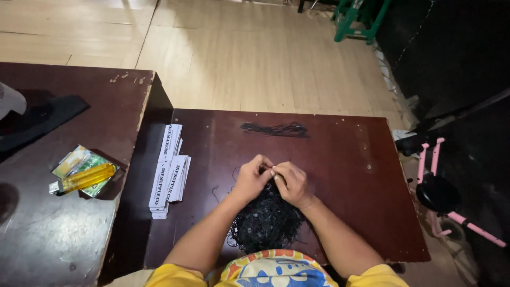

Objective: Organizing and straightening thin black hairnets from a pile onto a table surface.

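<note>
A single black string [272, 171] is being pinched between both hands just above a tangled heap of black strings [265, 222], which is lying at the near edge of the dark red counter [345, 175], right against the person's yellow shirt [276, 271]. The left hand [252, 177] is being held closed in a fingertip grip on the strand; the right hand [293, 183] is likewise being clamped on it, the two sets of fingertips touching. Whether a knot or a loop is being worked cannot be told, since the strand is too fine and too dark. Likely risks: the strand is being drawn from a dense tangle, so neighbouring strings could be dragged up and snagged; with the heap sitting at the counter edge, loose ends could be pulled off into the lap. A stack of white paper tags [169, 170] is lying to the left, near the counter's side edge, and could be nudged into the gap beside the adjoining counter [53, 223] by an elbow. A small separate bundle of strings [275, 129] is lying well apart at the far side. Lighting is dim, so a slipped strand is being made hard to spot.
</note>
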